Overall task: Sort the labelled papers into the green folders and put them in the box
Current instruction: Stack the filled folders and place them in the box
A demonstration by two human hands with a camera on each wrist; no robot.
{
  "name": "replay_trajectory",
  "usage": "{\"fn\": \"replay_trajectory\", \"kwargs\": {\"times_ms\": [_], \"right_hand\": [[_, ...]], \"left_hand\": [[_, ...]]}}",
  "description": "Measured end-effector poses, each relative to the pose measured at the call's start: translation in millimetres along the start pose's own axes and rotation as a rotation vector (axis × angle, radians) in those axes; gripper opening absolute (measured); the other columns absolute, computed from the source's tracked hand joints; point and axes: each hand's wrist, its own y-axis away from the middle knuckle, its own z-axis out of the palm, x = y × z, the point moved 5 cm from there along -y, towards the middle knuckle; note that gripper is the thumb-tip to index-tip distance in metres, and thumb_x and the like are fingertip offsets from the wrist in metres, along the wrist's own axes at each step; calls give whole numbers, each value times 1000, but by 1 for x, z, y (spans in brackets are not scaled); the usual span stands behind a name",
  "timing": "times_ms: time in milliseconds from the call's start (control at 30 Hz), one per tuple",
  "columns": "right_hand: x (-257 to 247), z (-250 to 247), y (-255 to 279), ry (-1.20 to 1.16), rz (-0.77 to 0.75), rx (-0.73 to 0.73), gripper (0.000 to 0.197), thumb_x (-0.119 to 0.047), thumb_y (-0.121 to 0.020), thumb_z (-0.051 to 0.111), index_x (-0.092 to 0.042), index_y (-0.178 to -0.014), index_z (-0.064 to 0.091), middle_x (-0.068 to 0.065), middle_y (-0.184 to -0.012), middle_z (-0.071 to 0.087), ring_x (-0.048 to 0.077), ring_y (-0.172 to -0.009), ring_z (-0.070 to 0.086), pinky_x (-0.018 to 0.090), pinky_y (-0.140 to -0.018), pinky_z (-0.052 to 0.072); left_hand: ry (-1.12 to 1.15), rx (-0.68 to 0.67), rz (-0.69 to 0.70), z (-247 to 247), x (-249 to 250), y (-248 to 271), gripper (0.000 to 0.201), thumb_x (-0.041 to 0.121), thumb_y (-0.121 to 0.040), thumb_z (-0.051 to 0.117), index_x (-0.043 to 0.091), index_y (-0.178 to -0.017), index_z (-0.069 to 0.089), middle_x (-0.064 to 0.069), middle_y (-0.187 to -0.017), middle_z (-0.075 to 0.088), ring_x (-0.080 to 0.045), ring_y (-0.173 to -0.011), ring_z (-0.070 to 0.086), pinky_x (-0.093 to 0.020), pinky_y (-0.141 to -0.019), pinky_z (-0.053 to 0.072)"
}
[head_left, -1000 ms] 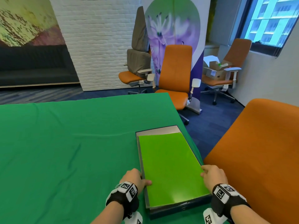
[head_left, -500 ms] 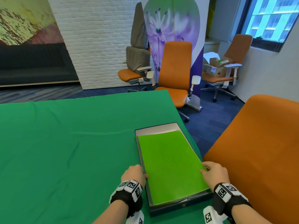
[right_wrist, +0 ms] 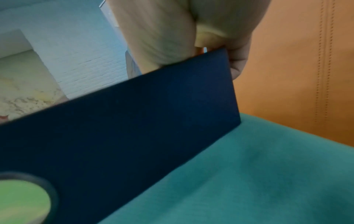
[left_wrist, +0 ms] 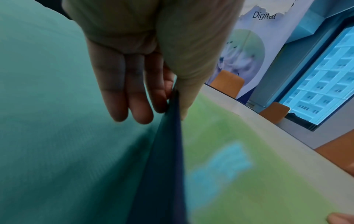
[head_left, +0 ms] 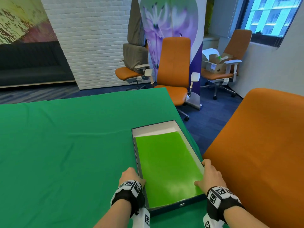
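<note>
- Nearest, both hands grip the near end of the box (head_left: 181,205), one on each long wall: the left hand (head_left: 130,177) with thumb inside and fingers (left_wrist: 122,91) down the dark outer wall, the right hand (head_left: 211,176) with its thumb lying on the green folder (head_left: 166,167) and its fingers hidden behind the far side of the wall.
- The folder lies flat inside the box, filling most of it; a strip of pale floor shows at the far end. No loose papers or other folders show on the worktop (head_left: 65,145).
- By my reading the sorting is done and this is the closing step: seating or shifting the loaded box.
- The next move likely calls for an even two-handed push or lift, keeping the box level and clear of the worktop's right edge, which it sits near.
- Against the earlier frames, the right thumb has come over the wall onto the folder, and the left hand has slid along its wall.
- Beyond, an orange chair (head_left: 255,153) stands just right of the worktop; further chairs stand well apart.
</note>
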Motion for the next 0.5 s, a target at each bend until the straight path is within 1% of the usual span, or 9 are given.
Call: {"fn": "replay_trajectory", "kwargs": {"times_ms": [67, 133, 267, 300, 333, 367, 400, 433, 500], "right_hand": [[-1, -3, 0, -11, 0, -5, 55, -26, -73, 78, -24, -108, 35, 2, -112, 56, 24, -100, 56, 37, -83, 49], [-4, -7, 6, -1, -33, 14, 36, -19, -81, 69, -24, -99, 38, 2, -107, 57, 22, -90, 57, 33, -77, 48], [-14, 2, 19, 89, -137, 17, 16, -13, -88, 53, -26, -89, 44, -1, -105, 55, 20, -82, 55, 30, -74, 45], [-16, 5, 21, 92, -140, 12, 15, -12, -88, 51, -26, -91, 46, 0, -106, 54, 21, -84, 56, 31, -76, 46], [-16, 10, 23, 103, -132, -8, 18, -11, -89, 49, -27, -98, 50, 1, -110, 54, 22, -88, 58, 32, -79, 47], [-16, 16, 24, 124, -134, -33, 27, -10, -89, 48, -27, -110, 53, 2, -114, 53, 24, -95, 59, 34, -83, 47], [-16, 21, 25, 164, -134, -72, 37, -9, -90, 46, -27, -122, 52, 3, -119, 52, 25, -102, 59, 35, -87, 47], [-15, 26, 26, 189, -135, -100, 44, -7, -90, 44, -26, -129, 50, 4, -122, 52, 25, -106, 58, 35, -90, 46], [-13, 31, 27, 207, -121, -141, 47, -7, -91, 41, -26, -133, 50, 5, -127, 53, 24, -113, 57, 35, -95, 45]], "left_hand": [[-42, 17, 22, -4, 1, -4, 32, 18, -82, 66, 12, -63, 41, -1, -63, 47, -13, -52, 44, -24, -49, 40], [-64, 43, 37, -12, -2, -6, 31, 14, -85, 62, 10, -61, 42, -2, -64, 48, -14, -54, 46, -26, -54, 44], [-72, 58, 64, -25, -12, -9, 27, 24, -85, 65, 9, -68, 51, -3, -66, 52, -20, -63, 53, -28, -66, 53], [-58, 41, 80, -26, -15, -7, 19, 25, -85, 66, 8, -82, 58, -4, -73, 57, -20, -68, 55, -28, -70, 53], [-34, 17, 86, -23, -20, -7, 26, 25, -83, 67, 10, -103, 60, -5, -85, 61, -21, -74, 56, -28, -71, 52], [-8, -1, 95, -19, -26, -7, 42, 23, -82, 69, 14, -120, 53, -6, -97, 63, -20, -78, 56, -26, -70, 50], [8, -25, 84, -16, -32, -5, 53, 20, -81, 69, 17, -129, 46, -6, -104, 62, -20, -80, 55, -25, -69, 48], [2, -31, 80, -13, -36, -4, 55, 18, -80, 69, 18, -129, 45, -6, -106, 62, -20, -81, 55, -25, -69, 47], [-21, -24, 49, -11, -39, -2, 39, 15, -79, 68, 14, -116, 55, -6, -97, 63, -20, -78, 56, -25, -71, 50]]}}
